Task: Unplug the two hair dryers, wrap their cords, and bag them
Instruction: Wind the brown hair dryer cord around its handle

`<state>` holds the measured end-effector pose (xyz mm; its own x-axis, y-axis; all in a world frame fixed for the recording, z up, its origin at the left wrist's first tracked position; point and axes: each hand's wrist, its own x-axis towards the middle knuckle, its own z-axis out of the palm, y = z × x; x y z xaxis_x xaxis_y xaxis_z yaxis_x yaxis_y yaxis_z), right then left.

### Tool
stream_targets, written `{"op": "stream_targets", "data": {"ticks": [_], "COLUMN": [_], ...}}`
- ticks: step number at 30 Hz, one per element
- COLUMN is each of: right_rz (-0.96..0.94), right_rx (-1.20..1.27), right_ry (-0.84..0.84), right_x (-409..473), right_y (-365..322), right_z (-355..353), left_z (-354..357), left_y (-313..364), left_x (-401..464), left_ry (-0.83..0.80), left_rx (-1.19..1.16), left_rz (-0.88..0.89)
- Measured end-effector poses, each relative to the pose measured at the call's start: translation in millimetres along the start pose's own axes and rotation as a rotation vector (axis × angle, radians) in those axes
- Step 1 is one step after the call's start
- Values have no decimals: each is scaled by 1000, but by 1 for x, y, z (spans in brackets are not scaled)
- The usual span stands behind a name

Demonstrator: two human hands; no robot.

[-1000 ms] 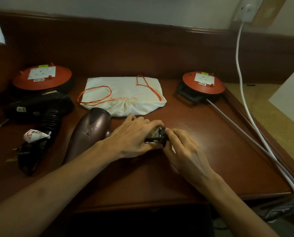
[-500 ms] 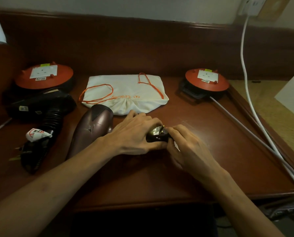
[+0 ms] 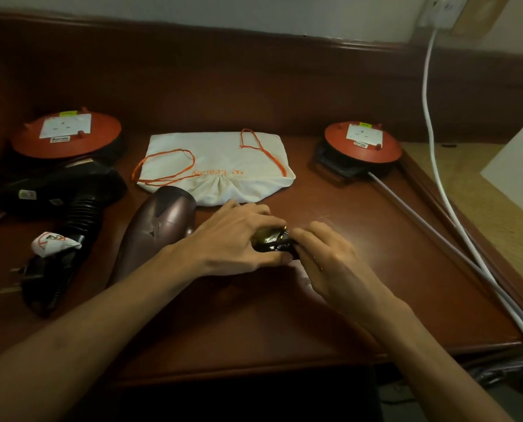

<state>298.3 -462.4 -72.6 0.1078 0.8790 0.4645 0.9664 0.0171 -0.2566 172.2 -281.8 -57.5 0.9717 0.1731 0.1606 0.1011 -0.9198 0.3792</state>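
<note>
A bronze-brown hair dryer (image 3: 159, 226) lies on the wooden desk (image 3: 360, 287) just left of centre. My left hand (image 3: 236, 242) is closed over its handle end and a bundle of black cord (image 3: 274, 242). My right hand (image 3: 330, 260) pinches the same cord bundle from the right. A black hair dryer (image 3: 59, 196) lies at the left, its cord wound and its plug (image 3: 19, 278) pointing left. A white drawstring bag (image 3: 220, 166) with orange strings lies flat behind my hands.
Two orange cable reels stand at the back, one on the left (image 3: 67, 135) and one on the right (image 3: 362, 144). A grey cable (image 3: 437, 239) and a white cable (image 3: 427, 95) run along the desk's right edge. A white box (image 3: 519, 175) sits at far right.
Both hands have stayed on the cord bundle, with small finger shifts around it. The view has tilted slightly.
</note>
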Motion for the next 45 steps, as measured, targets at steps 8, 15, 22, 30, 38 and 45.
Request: {"op": "stream_targets", "data": {"ticks": [8,15,22,30,38,45], "right_rz": [-68,113,275,408,530,712], "right_rx": [-136,45,219,382,582,997], "right_ry": [133,222,345,321,214,176], "right_x": [-7,-7,-2,10,16,14], "right_y": [-4,-6,-16,-18,-9,-7], "right_z": [10,21,22,18,10,12], "left_z": [-1,4,9,11,2,-2], "left_y": [-2,0,2,6,5,7], "left_x": [-11,-10,-10,-10,-1,1], "left_ry": [144,253,299,384,228,92], "left_rx": [-85,-151,-101,-111,-494,-401], "left_rz": [223,245,196,87,-178,-211]}}
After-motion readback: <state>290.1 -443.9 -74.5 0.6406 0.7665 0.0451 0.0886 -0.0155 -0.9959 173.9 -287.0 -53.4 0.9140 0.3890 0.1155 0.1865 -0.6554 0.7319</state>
